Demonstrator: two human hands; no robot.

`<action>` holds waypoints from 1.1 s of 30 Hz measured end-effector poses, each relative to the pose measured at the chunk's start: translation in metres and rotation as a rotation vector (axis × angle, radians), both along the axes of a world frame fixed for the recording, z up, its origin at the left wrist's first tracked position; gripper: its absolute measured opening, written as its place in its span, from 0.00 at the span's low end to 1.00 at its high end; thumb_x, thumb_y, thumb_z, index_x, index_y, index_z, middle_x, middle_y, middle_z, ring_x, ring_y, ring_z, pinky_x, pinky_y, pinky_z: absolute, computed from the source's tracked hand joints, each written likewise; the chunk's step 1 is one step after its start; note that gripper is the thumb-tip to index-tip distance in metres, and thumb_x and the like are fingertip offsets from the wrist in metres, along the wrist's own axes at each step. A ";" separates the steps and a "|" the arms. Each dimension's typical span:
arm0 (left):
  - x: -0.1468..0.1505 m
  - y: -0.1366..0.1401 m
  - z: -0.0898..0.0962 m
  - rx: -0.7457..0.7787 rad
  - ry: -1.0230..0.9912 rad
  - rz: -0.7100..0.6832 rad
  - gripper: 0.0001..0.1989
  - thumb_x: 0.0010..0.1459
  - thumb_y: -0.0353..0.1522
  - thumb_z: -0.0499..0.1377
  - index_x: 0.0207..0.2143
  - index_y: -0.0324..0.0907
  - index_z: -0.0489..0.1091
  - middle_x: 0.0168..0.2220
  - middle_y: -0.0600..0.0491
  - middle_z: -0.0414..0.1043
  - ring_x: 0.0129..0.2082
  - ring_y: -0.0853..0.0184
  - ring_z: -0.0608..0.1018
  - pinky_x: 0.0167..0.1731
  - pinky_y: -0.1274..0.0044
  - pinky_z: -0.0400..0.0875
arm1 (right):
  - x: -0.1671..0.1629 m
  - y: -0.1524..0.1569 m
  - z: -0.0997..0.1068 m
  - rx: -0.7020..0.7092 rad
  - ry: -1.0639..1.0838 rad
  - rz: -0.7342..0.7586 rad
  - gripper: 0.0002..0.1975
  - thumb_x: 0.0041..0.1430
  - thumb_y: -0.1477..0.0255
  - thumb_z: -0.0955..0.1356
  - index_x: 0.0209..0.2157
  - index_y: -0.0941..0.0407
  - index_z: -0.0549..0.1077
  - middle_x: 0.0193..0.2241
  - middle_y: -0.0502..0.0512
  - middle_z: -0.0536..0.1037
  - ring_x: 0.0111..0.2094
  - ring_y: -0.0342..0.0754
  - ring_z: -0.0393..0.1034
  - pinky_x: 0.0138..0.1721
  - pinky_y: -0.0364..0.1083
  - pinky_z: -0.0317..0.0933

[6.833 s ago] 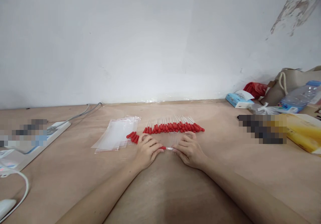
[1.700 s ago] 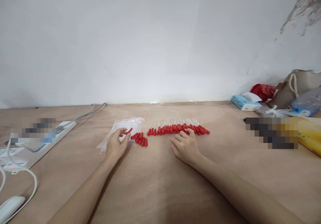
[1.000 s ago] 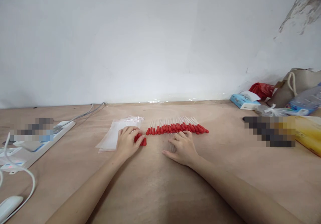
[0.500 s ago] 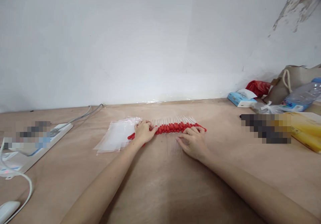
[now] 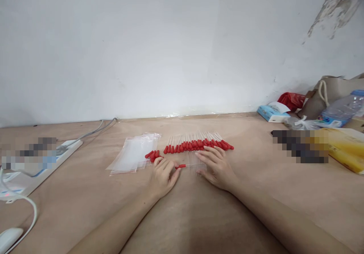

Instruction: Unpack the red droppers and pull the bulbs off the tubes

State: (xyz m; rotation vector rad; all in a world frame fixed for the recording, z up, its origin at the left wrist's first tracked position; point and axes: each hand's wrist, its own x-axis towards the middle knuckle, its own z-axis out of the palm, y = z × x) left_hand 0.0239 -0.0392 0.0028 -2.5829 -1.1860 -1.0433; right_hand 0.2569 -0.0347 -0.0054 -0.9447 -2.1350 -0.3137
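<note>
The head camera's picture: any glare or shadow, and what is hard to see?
In the head view, white glints run along the foot of the pale grey wall; in the head view, a soft shadow darkens the brown tabletop near the bottom centre; in the head view, thin clear tubes by the right hand nearly vanish, and blocky pixels mask patches at both sides.

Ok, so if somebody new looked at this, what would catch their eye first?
Most likely the row of red bulbs across the middle, its thin tubes pointing toward the wall. Next, perhaps, the single red bulb in the left hand's grip, on the near side of that row. Then the yellow packet at the right edge.
</note>
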 end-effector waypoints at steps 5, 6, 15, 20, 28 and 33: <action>0.005 0.001 -0.002 0.010 -0.001 -0.030 0.04 0.56 0.30 0.51 0.30 0.42 0.65 0.30 0.53 0.72 0.30 0.68 0.72 0.40 0.70 0.58 | -0.008 0.000 -0.002 -0.026 -0.027 0.039 0.10 0.58 0.69 0.62 0.39 0.51 0.72 0.24 0.49 0.73 0.34 0.44 0.63 0.49 0.54 0.46; 0.005 0.001 -0.001 0.001 0.002 -0.038 0.05 0.56 0.31 0.51 0.32 0.42 0.66 0.31 0.53 0.72 0.31 0.68 0.72 0.40 0.70 0.59 | -0.009 0.000 -0.002 -0.033 -0.043 0.047 0.10 0.58 0.70 0.62 0.38 0.51 0.73 0.23 0.49 0.72 0.32 0.43 0.62 0.49 0.53 0.46; 0.006 0.004 0.002 -0.028 0.094 -0.112 0.07 0.58 0.33 0.52 0.35 0.47 0.70 0.35 0.55 0.74 0.37 0.67 0.71 0.43 0.70 0.56 | -0.011 -0.002 -0.003 -0.054 -0.075 0.114 0.09 0.58 0.72 0.61 0.33 0.54 0.72 0.23 0.50 0.70 0.32 0.43 0.59 0.46 0.50 0.47; 0.005 0.004 0.004 -0.082 0.115 -0.118 0.07 0.58 0.35 0.52 0.35 0.46 0.69 0.36 0.56 0.74 0.39 0.67 0.70 0.45 0.69 0.54 | -0.010 -0.003 -0.004 -0.058 -0.073 0.105 0.09 0.58 0.73 0.60 0.31 0.55 0.71 0.23 0.50 0.69 0.31 0.43 0.58 0.44 0.48 0.48; 0.004 -0.002 0.006 -0.115 0.134 -0.146 0.09 0.59 0.32 0.48 0.28 0.42 0.64 0.29 0.55 0.70 0.33 0.69 0.70 0.47 0.68 0.54 | -0.009 -0.006 -0.003 -0.054 -0.117 0.074 0.09 0.58 0.72 0.60 0.27 0.55 0.69 0.20 0.48 0.67 0.29 0.42 0.58 0.46 0.48 0.45; 0.004 -0.002 0.006 -0.127 0.128 -0.167 0.10 0.59 0.32 0.47 0.28 0.42 0.64 0.29 0.54 0.70 0.34 0.68 0.70 0.48 0.67 0.53 | -0.009 -0.006 -0.005 -0.044 -0.128 0.081 0.10 0.57 0.73 0.60 0.24 0.56 0.68 0.19 0.48 0.66 0.28 0.42 0.57 0.45 0.48 0.45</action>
